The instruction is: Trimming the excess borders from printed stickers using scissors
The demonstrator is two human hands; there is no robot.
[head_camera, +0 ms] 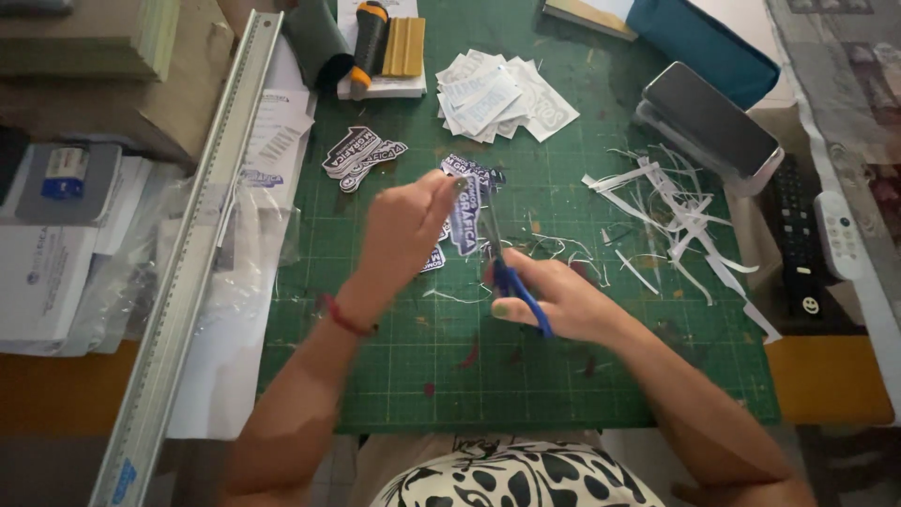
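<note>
Dark sticker (465, 214) in left hand (405, 225), white label pile (493, 94) top ctr

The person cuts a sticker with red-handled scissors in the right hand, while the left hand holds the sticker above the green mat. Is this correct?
Not quite: the head view shows the scissors have blue handles, not red. The rest holds: the right hand works them, and the left hand holds the sticker above the green mat.

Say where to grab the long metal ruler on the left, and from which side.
Grip the metal ruler around mid-length, pinching across its narrow width from above. It lies flat and runs diagonally beside the green cutting mat, with papers under it, so its long edges are probably reachable. The left hand holds a sticker; the right hand holds scissors.
</note>
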